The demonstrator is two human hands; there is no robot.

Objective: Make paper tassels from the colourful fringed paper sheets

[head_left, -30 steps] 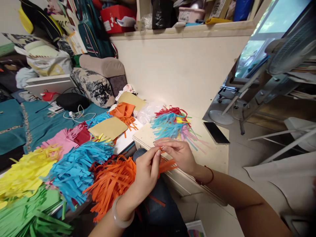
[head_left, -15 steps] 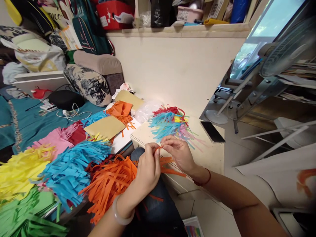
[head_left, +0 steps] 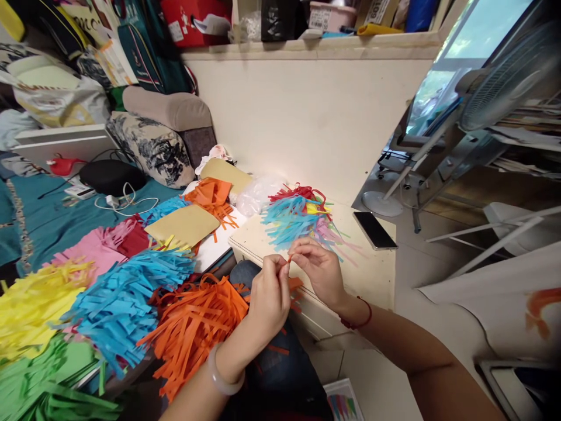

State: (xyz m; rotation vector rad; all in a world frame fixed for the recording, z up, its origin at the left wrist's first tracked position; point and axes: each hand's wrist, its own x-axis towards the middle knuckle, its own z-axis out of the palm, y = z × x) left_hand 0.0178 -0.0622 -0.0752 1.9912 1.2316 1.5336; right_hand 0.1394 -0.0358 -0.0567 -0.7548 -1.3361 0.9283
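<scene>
My left hand (head_left: pixel 270 292), a pale bangle on its wrist, pinches a thin twisted piece of orange paper fringe (head_left: pixel 296 285). From the other side, my right hand (head_left: pixel 319 270), with a red cord at the wrist, pinches the same twist, fingertips nearly touching the left ones. Loose orange strips hang below and behind my hands. A heap of orange fringed paper (head_left: pixel 197 327) lies on my lap, left of my left hand. Beyond my hands, a bundle of blue, red, yellow and pink tassels (head_left: pixel 291 219) rests on the wooden surface (head_left: pixel 377 280).
Blue fringe (head_left: pixel 118 304), yellow fringe (head_left: pixel 39 304), pink fringe (head_left: pixel 90 248) and green fringe (head_left: pixel 52 380) pile up on the left. A tan card (head_left: pixel 184 225) lies near them. The black phone (head_left: pixel 375 230) sits at the right, with a standing fan (head_left: pixel 504 96) beyond.
Both hands have shifted slightly to the right, still pinching the orange twist. The orange strips under the right hand hang lower and show less. The camera view has moved a little.
</scene>
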